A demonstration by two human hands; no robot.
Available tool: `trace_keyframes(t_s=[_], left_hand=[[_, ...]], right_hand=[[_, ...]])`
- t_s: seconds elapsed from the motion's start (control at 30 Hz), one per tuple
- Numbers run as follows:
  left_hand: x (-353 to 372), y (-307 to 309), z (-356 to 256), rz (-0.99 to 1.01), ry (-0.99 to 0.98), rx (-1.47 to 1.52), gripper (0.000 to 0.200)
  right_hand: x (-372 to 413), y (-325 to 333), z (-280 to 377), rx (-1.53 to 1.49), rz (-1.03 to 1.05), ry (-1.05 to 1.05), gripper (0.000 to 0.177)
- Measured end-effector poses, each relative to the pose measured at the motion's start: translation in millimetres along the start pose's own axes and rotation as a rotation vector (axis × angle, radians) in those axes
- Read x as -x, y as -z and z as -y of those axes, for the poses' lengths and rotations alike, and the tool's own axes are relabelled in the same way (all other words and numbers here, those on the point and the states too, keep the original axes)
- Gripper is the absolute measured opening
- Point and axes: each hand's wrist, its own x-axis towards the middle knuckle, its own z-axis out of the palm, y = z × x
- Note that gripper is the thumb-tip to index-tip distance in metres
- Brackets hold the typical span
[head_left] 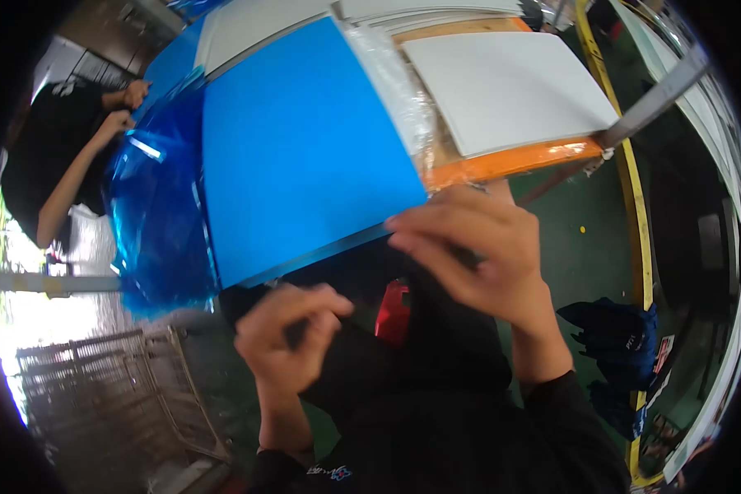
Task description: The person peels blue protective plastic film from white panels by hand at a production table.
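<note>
A flat blue sheet lies on the stack in front of me, with a thin greyish strip along its near edge. My right hand is by the sheet's near right corner, thumb and forefinger drawn close together; what is between them, if anything, is too small to tell. Below the near left edge, my left hand is curled, its fingertips bunched and slightly blurred. Anything it holds cannot be made out. Shiny blue plastic film hangs down along the left side of the sheet.
White sheets rest on an orange-edged shelf at the right, beside a metal post. Clear film lies between the stacks. A co-worker stands at the left. A wire cart is lower left, dark blue cloth lower right.
</note>
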Motion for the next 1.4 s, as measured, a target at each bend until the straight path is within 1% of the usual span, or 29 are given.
trace_keyframes(t_s=[0.03,0.07,0.1,0.13,0.2,0.23,0.33,0.43,0.53,0.73,0.8,0.87,0.9,0.93,0.97,1.0,1.03,1.07,1.1,1.13,1.2,1.33,1.4], left_hand=[[-2,14,5,-0.099,0.010,-0.146,0.010],[-9,25,11,-0.115,-0.094,-0.281,0.012],[-18,33,17,-0.126,-0.194,-0.413,0.014],[-26,38,23,-0.135,-0.291,-0.541,0.016],[-34,43,32,-0.061,-0.322,-0.610,0.019],[-36,45,36,-0.021,-0.325,-0.641,0.020],[-39,50,44,-0.014,-0.392,-0.639,0.019],[-40,51,54,-0.021,-0.429,-0.597,0.016],[-39,52,51,0.009,-0.396,-0.581,0.019],[-38,54,53,0.001,-0.376,-0.559,0.023],[-38,53,53,-0.008,-0.365,-0.559,0.025],[-39,50,51,-0.076,-0.406,-0.542,0.027],[-39,48,51,-0.140,-0.450,-0.524,0.028],[-37,47,49,-0.202,-0.487,-0.512,0.025],[-31,43,44,-0.244,-0.472,-0.410,0.022],[-21,38,40,-0.268,-0.430,-0.245,0.019],[-9,27,36,-0.247,-0.335,-0.015,0.017],[1,13,31,-0.150,-0.130,0.261,0.014],[11,1,19,-0.021,0.394,0.694,0.015],[13,-9,29,0.049,0.488,0.863,0.022],[10,-23,32,-0.061,0.499,0.861,0.032],[-10,-17,13,-0.107,0.424,0.976,0.048],[-24,-11,3,-0.097,0.415,1.031,0.054]], right_hand=[[-8,-14,4,0.000,0.060,0.129,0.011],[-15,-26,6,0.003,0.117,0.255,0.013],[-21,-32,7,0.067,0.244,0.301,0.014],[-28,-38,7,0.093,0.301,0.343,0.016],[-40,-49,4,0.143,0.433,0.422,0.020],[-44,-53,4,0.188,0.451,0.443,0.017],[-54,-57,5,0.204,0.546,0.449,0.018],[-61,-63,6,0.136,0.588,0.383,0.019],[-65,-67,6,0.139,0.623,0.392,0.020],[-67,-74,10,0.243,0.663,0.438,0.024],[-67,-73,14,0.230,0.653,0.358,0.022],[-66,-74,16,0.242,0.619,0.299,0.020],[-63,-75,15,0.261,0.593,0.281,0.019],[-63,-75,15,0.279,0.565,0.264,0.017],[-65,-75,17,0.278,0.577,0.208,0.016],[-67,-74,18,0.276,0.587,0.150,0.014],[-68,-74,19,0.272,0.596,0.090,0.013],[-68,-75,17,0.234,0.570,0.114,0.012],[-67,-77,13,0.195,0.543,0.140,0.012],[-68,-77,10,0.155,0.518,0.168,0.012],[-74,-73,14,0.182,0.531,0.234,0.013],[-93,-59,25,0.191,0.567,0.330,0.016],[-101,-53,30,0.160,0.583,0.291,0.016]])
